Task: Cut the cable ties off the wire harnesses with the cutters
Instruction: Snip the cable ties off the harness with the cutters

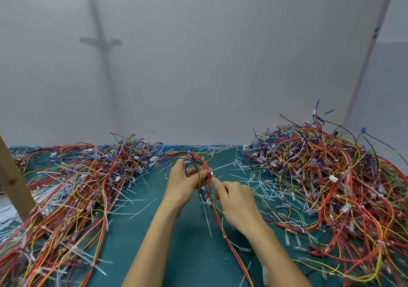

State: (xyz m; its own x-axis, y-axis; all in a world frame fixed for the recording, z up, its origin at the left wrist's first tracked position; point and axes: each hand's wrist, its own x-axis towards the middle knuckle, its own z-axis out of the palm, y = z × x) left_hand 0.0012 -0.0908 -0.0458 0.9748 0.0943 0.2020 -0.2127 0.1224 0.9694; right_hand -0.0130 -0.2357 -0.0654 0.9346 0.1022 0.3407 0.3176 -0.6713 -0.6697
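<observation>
Currently left hand (pixel 187 180) grips harness (pixel 234 253), which runs near-to-far between both hands; right hand (pixel 237 200) curled just right of it, contents unclear, cutters not seen.

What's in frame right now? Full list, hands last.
held harness: one; red, yellow, black, purple wires; centre, between the hands
left heap: one pile of harnesses; mixed red, yellow, blue, black; left of mat
right heap: one taller pile; same colours; right of mat
cut cable ties: many; white; scattered on the mat between the heaps
mat: one; green; tabletop
wooden post: one; tan; left edge
backdrop: white; behind the table
cutters: not plainly visible
left hand: grips the held harness
right hand: fingers curled beside the harness; contents hidden
</observation>
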